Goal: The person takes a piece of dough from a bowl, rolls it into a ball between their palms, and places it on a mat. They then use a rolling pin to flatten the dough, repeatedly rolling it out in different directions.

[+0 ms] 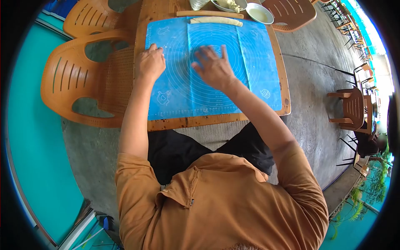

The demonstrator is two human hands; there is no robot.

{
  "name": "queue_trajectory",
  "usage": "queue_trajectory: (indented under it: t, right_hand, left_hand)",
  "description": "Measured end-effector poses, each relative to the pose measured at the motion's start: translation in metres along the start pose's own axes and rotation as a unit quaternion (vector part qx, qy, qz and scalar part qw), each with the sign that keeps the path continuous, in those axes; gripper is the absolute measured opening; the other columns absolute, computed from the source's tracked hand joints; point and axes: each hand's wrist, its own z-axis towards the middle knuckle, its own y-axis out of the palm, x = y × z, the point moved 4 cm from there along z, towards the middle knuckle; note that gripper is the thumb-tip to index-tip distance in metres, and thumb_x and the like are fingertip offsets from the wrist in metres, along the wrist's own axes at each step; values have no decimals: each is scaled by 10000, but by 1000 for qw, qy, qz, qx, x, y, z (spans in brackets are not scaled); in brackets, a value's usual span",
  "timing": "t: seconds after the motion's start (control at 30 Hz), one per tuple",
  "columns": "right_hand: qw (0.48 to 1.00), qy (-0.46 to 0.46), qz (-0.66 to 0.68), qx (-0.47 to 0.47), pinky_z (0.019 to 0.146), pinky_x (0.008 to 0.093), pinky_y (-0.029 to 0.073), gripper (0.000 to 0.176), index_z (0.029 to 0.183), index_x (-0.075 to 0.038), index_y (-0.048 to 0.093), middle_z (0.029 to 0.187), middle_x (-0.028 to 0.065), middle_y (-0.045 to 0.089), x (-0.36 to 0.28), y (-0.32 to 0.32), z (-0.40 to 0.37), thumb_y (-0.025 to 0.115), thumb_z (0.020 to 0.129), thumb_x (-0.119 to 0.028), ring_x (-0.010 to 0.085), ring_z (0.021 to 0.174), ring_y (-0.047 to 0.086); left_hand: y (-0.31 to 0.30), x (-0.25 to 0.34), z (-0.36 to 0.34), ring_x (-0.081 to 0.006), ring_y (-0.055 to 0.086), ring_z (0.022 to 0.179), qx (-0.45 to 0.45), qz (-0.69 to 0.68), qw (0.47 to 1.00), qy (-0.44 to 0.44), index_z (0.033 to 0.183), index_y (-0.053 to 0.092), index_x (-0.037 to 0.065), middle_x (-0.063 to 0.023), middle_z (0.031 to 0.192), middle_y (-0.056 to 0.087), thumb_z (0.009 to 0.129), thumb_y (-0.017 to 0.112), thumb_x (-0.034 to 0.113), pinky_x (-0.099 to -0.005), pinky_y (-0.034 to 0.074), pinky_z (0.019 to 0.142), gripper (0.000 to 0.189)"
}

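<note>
A blue mat (258, 66) printed with white circles and rulers lies on the wooden table (183, 123). My left hand (152, 62) is at the mat's left edge, its fingers curled together; whether they pinch the edge is too small to tell. Over the middle of the mat, my right hand (214, 66) has its fingers spread, palm down, blurred by motion, and holds nothing. Beyond it, a long pale roll of dough (216, 20) rests along the mat's far edge. Just behind the roll lies a wooden rolling pin (208, 14).
At the far right of the table stand a bowl of pale liquid (259, 13) and a bowl with dough pieces (227, 5). A bag (198, 3) is beside them. Orange chairs (62, 81) flank the left side; another chair (291, 14) is at the far right.
</note>
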Motion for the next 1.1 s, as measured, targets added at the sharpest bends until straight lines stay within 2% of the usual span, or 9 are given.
queue_trajectory:
  t: [0.13,0.23,0.33,0.4,0.7,0.83,0.97,1.03,1.1]
  right_hand:
    - [989,-135,51,-36,1271,669,103,603,1483,-113,581,1614,137,469,-7,2,19,321,1116,-515,323,1547,353]
    - [998,61,-20,-10,1275,663,94,613,1490,-134,579,1626,95,468,11,10,36,300,1116,-530,291,1546,366]
    - [988,-148,33,0,1275,657,99,604,1475,-132,595,1610,86,488,-6,11,36,309,1116,-524,274,1535,382]
    - [999,27,31,0,1274,652,101,602,1467,-128,603,1585,92,513,23,6,50,321,1114,-526,282,1513,410]
    - [983,171,-36,50,1266,658,110,530,1428,-135,639,1565,102,520,73,-2,42,368,1114,-465,272,1499,419]
    - [990,-118,40,66,1258,681,121,545,1403,-86,644,1550,101,528,58,1,34,360,1117,-453,270,1498,408]
    - [975,204,-91,14,1272,655,134,554,1434,-122,633,1549,93,535,88,-9,33,370,1114,-491,260,1482,422]
    - [996,-84,14,-23,1270,662,131,582,1419,-43,623,1524,136,549,58,-16,8,353,1123,-465,298,1477,428]
    - [992,-118,42,8,1268,671,119,593,1424,-32,617,1527,150,551,65,-17,-8,346,1126,-467,307,1497,417]
  left_hand:
    - [-3,3,0,-335,713,956,5,-10,1000,6,1204,751,33,-121,1145,682,992,589,166,-456,558,888,298]
    - [1,3,-1,-333,716,941,21,-22,1000,7,1194,754,35,-120,1138,682,988,598,162,-451,560,881,289]
    - [-3,5,-2,-326,716,940,19,-24,1000,3,1189,755,35,-121,1134,683,989,601,164,-448,560,877,284]
    - [-5,6,-2,-326,716,938,23,-21,999,4,1187,755,35,-122,1131,682,989,601,162,-447,559,872,281]
    - [-4,6,1,-314,712,927,25,-13,1000,9,1158,758,26,-125,1082,681,977,613,156,-450,557,861,266]
    - [-3,7,1,-329,711,945,10,-4,1000,9,1207,747,41,-115,1131,679,992,601,158,-461,554,874,285]
    - [-4,4,2,-333,705,963,-11,-22,1000,1,1219,743,43,-110,1143,677,993,597,159,-468,551,878,293]
    - [-3,4,2,-338,702,962,3,-22,1000,6,1224,741,41,-107,1153,676,995,593,162,-471,550,878,298]
    - [-3,4,2,-340,701,964,6,-24,1000,10,1226,740,40,-108,1155,675,996,591,164,-471,550,877,300]
